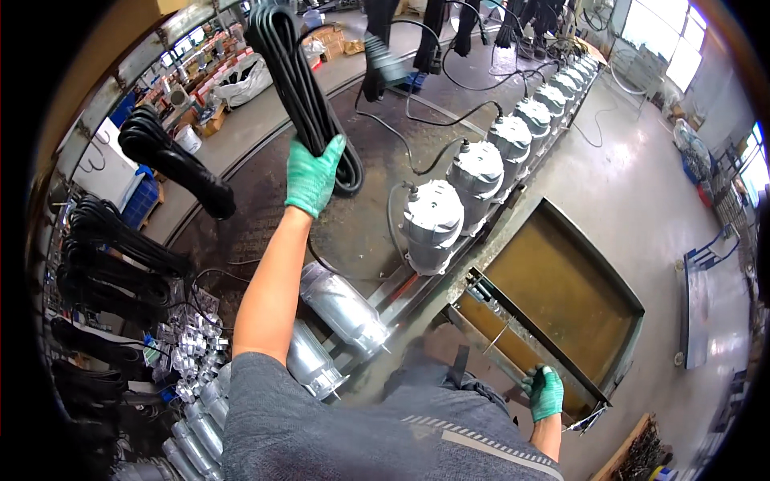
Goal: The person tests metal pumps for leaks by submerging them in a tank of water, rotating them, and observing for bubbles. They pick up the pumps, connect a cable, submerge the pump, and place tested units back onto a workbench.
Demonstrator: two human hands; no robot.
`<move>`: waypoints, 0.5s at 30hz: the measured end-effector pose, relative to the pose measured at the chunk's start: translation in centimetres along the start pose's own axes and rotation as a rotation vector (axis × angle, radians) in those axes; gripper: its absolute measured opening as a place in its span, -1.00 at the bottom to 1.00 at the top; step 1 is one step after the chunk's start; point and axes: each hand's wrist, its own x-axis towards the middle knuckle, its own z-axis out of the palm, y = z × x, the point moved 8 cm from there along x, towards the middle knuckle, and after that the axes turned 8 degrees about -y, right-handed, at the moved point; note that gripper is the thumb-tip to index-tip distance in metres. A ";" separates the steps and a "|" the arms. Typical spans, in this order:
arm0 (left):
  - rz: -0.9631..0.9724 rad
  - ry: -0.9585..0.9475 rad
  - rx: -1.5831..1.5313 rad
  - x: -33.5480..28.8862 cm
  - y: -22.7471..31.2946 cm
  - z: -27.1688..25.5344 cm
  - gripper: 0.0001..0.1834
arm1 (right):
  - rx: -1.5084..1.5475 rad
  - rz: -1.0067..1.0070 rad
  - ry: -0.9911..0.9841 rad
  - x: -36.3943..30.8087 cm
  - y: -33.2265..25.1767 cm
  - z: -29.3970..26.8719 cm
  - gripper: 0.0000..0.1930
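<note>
In the head view, the left hand (315,172), in a green glove, has its fingers closed around a folded black cable bundle (298,96) near its lower end. The bundle is above the brown table (353,232), inward from its right edge; whether its lower loop touches the surface, I cannot tell. Its top reaches the picture's upper limit. Along that edge stand white-topped motors (433,220), the far ones hard to count. The right hand (545,394) is beside the tank's (569,293) near edge, fingers bent; its grip I cannot tell.
</note>
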 end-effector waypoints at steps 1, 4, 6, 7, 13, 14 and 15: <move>-0.085 -0.015 0.022 -0.6 -3.1 0.6 -0.35 | 0.000 -0.006 0.019 -0.2 0.0 -0.5 -0.82; -0.395 -0.084 0.164 -1.6 -12.3 2.4 -0.18 | -0.026 -0.020 0.022 -0.4 0.1 -1.4 -0.81; -0.559 -0.338 0.567 -3.1 -18.3 3.7 -0.05 | -0.031 0.002 0.019 -0.8 0.4 -1.8 -0.81; -0.446 -0.393 0.631 -3.3 -19.0 4.2 -0.10 | -0.033 0.006 0.013 -0.7 0.2 -1.9 -0.81; -0.058 0.091 0.266 -7.6 -2.5 1.7 -0.74 | 0.009 -0.019 0.070 -1.5 0.6 -3.7 -0.81; -0.149 0.137 0.167 -9.2 -1.4 1.7 -0.70 | 0.008 -0.018 0.081 -1.8 0.8 -4.2 -0.81; -0.077 0.010 0.170 -10.0 0.4 3.2 -0.65 | 0.009 -0.016 0.081 -1.9 0.7 -4.5 -0.81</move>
